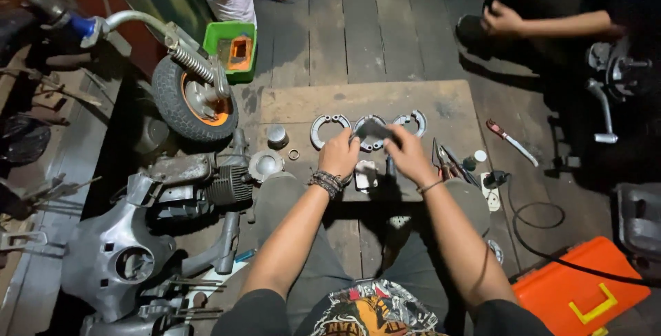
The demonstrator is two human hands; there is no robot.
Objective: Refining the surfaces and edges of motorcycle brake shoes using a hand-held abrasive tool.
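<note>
Both hands are pinched on the same thing: a small dark flat piece [372, 129], maybe sandpaper or a rag, too blurry to tell. Left hand [340, 153] has a tight grip on its left end, right hand [406, 153] a tight grip on the right end, held just above the board.

Right under it are three curved metal brake shoes [329, 124], half-moon shaped, dull grey, lying in a row on a worn plywood board [303, 102] on the plank floor. A shiny round cap [266, 164] and a small ring [294, 154] sit just left of the left hand, pliers [444, 162] just right of the right one.

Far edge of the board is bare. Left side is crowded: finned engine [206, 186], small wheel with an orange rim [196, 95], green bin [233, 48]. An orange toolbox [582, 288] sits at lower right, and another person's hand [501, 19] well apart at top right.
</note>
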